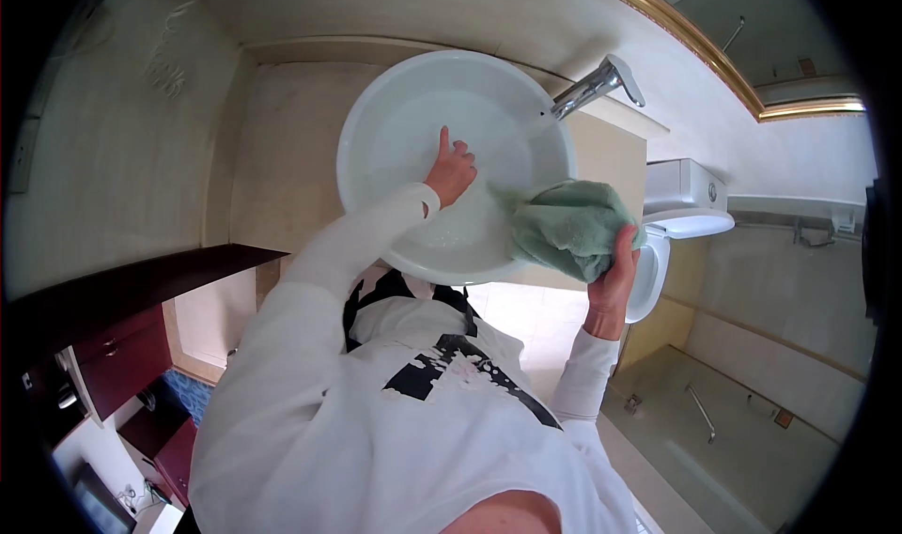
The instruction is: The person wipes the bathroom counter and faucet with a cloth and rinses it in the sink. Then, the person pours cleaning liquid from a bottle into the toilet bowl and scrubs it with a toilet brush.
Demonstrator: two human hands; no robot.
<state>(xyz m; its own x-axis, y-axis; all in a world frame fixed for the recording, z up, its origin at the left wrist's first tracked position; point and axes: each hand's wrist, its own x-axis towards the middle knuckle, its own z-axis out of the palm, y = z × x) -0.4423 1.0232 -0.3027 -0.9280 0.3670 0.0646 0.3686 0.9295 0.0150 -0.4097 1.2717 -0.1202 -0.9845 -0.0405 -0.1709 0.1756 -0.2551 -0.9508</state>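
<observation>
My left hand (pixel 452 174) is over the white round washbasin (pixel 362 216), its index finger stretched out and the other fingers partly bent, with nothing in it. A crumpled green towel (pixel 568 229) hangs over the basin's right rim, gripped by my right hand (pixel 613 280) at its right side. Part of the towel's near edge dips inside the bowl. At the basin's upper right stands a chrome faucet (pixel 594 85), apart from both hands.
Right of the beige counter (pixel 282 149) is a white toilet (pixel 648 276) with its lid raised. A gold-framed mirror (pixel 700 50) hangs on the wall above. Dark red cabinets (pixel 120 360) stand at lower left, and a bathtub (pixel 700 412) lies at lower right.
</observation>
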